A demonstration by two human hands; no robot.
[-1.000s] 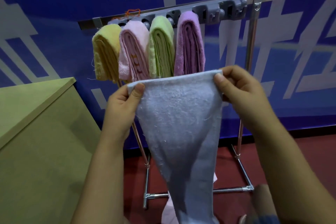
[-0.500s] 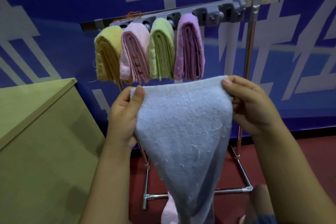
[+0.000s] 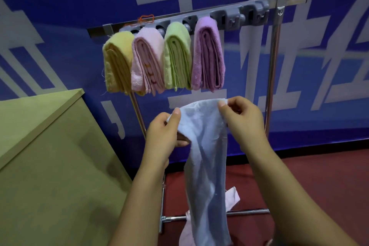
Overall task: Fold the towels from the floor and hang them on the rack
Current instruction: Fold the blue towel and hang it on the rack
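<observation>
A pale blue towel (image 3: pixel 205 156) is held up in front of the rack (image 3: pixel 199 14), just below the row already hung there. Its top edge is pinched at two points: the left hand (image 3: pixel 163 138) grips one corner between thumb and curled fingers at about 9 o'clock of the cloth, and the right hand (image 3: pixel 241 118) nips the other corner at about 1 o'clock. The two corners are held close together, so the cloth hangs narrow and slack between them (most likely so that one half can be laid over the other for the first fold). The lower end drops toward the floor (image 3: pixel 299 185) at 6 o'clock.

On the rack, four folded towels are clamped side by side in the grey holders: yellow (image 3: pixel 117 66), pink (image 3: pixel 146 64), green (image 3: pixel 176 58) and purple (image 3: pixel 208 54). Each is doubled over its peg so the layers hang evenly. Free holders (image 3: pixel 245 18) are left at 2 o'clock of the purple one, and the blue towel is presumably meant for the nearest.

Another pale pink towel (image 3: pixel 231 197) is seen behind the blue one, low down by the rack's foot bar, still to be folded. A tan cabinet (image 3: pixel 50 156) stands at 8 o'clock.
</observation>
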